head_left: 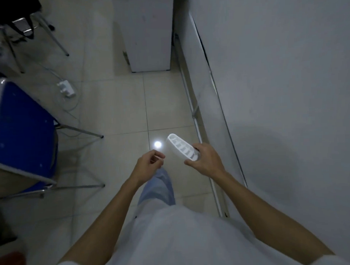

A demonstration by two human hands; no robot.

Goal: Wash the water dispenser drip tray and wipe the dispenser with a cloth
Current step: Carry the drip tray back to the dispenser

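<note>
The white slotted drip tray point(179, 147) hangs tilted above the tiled floor, held at its near end by my right hand point(205, 158). My left hand point(149, 165) floats a short way to the tray's left, fingers loosely curled, nothing in it. A white cabinet-like unit point(148, 32) stands ahead on the floor; I cannot tell whether it is the dispenser. No cloth is in view.
A blue-seated metal chair point(21, 133) stands at the left, and a second chair with a black bag point(21, 20) at the far left. A white power strip with cable point(66, 88) lies on the floor. A grey wall with a rail point(268, 89) runs along the right.
</note>
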